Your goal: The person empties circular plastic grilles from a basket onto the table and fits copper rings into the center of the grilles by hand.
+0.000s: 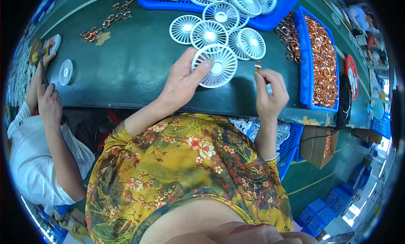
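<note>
My left hand (179, 79) grips a white round plastic grille (222, 73) by its left edge, the thumb lying over the slotted face. The grille is held tilted above the green table, in front of a heap of similar white grilles (209, 33). To the right of it, apart from it, my right hand (272, 94) is closed in a pinch. Between its fingertips a small copper-coloured metal piece (258, 66) sticks up; its exact shape is too small to make out.
A blue tray (270, 22) of grilles stands at the back. On the right, a blue bin (306, 75) holds many copper-coloured pieces, with loose copper rings (290, 35) beside it. More rings (91, 34) lie far left. A co-worker (46, 155) at left holds a tool near another grille (66, 72).
</note>
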Action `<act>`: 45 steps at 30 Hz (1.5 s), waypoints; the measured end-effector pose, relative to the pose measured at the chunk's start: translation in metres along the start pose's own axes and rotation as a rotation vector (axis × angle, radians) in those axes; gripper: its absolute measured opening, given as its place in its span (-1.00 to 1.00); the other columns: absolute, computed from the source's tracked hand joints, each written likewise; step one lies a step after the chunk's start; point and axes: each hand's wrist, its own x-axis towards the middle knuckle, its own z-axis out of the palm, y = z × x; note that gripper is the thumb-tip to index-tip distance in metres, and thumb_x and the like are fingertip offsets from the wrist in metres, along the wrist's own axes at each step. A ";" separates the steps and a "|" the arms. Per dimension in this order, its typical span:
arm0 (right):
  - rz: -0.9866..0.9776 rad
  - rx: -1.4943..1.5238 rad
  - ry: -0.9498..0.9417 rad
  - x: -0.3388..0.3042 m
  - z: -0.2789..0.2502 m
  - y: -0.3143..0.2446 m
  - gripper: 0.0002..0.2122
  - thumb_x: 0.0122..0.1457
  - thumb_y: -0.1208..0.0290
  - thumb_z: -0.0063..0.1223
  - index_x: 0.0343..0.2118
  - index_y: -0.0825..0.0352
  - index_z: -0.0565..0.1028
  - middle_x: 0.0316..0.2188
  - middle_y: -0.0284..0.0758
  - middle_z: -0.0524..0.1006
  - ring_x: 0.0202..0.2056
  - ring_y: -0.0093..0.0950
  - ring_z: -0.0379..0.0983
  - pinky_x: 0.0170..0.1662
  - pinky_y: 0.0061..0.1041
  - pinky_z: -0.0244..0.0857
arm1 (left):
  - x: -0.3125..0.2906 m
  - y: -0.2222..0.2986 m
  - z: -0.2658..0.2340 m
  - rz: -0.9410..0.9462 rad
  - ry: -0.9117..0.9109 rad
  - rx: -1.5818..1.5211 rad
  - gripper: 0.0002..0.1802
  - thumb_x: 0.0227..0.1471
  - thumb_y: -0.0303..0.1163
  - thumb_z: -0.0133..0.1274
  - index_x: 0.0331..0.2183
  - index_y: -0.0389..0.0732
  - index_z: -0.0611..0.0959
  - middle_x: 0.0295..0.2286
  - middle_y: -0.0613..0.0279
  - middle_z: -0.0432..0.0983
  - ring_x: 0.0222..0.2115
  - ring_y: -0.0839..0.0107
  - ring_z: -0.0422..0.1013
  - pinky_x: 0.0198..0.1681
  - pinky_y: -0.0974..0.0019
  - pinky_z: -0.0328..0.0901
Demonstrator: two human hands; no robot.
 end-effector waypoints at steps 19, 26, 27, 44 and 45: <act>-0.205 -0.158 -0.237 0.014 0.041 -0.050 -0.88 -0.04 0.50 0.19 -0.43 0.28 0.47 -0.52 -0.32 0.44 -0.49 -0.35 0.36 -0.45 -0.38 0.23 | -0.006 0.004 0.004 0.262 0.009 0.293 -0.72 0.11 -0.40 -0.09 -0.17 -0.30 0.28 -0.47 -0.01 0.45 -0.45 0.25 0.46 -0.38 0.22 0.33; -0.249 -0.276 0.012 0.012 0.046 -0.053 -0.77 -0.06 0.37 0.25 -0.29 0.25 0.58 -0.22 -0.38 0.55 -0.05 -0.29 0.36 0.04 -0.28 0.09 | -0.007 0.008 0.001 0.159 -0.075 0.065 -0.62 0.08 -0.50 -0.11 -0.04 -0.33 0.27 -0.23 0.18 0.39 -0.25 0.54 0.35 -0.18 0.42 0.30; -0.276 -0.297 -0.091 0.010 0.039 -0.051 -0.71 -0.08 0.33 0.27 -0.24 0.20 0.61 -0.08 -0.48 0.53 0.12 -0.29 0.26 0.20 -0.24 -0.08 | -0.005 0.008 0.000 0.161 -0.134 -0.137 -0.55 0.08 -0.49 -0.11 0.02 -0.34 0.24 -0.17 0.16 0.39 -0.19 0.53 0.35 -0.13 0.42 0.30; 0.179 -0.802 -0.075 0.051 -0.030 0.090 -0.64 0.13 0.19 0.04 -0.14 0.40 0.45 -0.30 -0.10 0.52 -0.29 -0.17 0.46 -0.25 -0.22 0.34 | -0.021 -0.005 -0.090 0.712 0.676 1.077 -0.58 0.00 -0.47 0.13 -0.05 -0.25 0.48 -0.29 -0.01 0.56 -0.38 0.20 0.55 -0.35 0.29 0.42; 0.275 -0.928 -0.095 0.053 -0.034 0.100 -0.72 0.12 0.24 0.06 -0.27 0.38 0.47 -0.37 -0.12 0.49 -0.29 -0.14 0.44 -0.22 -0.22 0.33 | -0.023 -0.011 -0.108 0.725 0.771 1.119 -0.58 0.01 -0.46 0.13 -0.04 -0.18 0.50 -0.29 0.02 0.57 -0.40 0.18 0.55 -0.34 0.32 0.43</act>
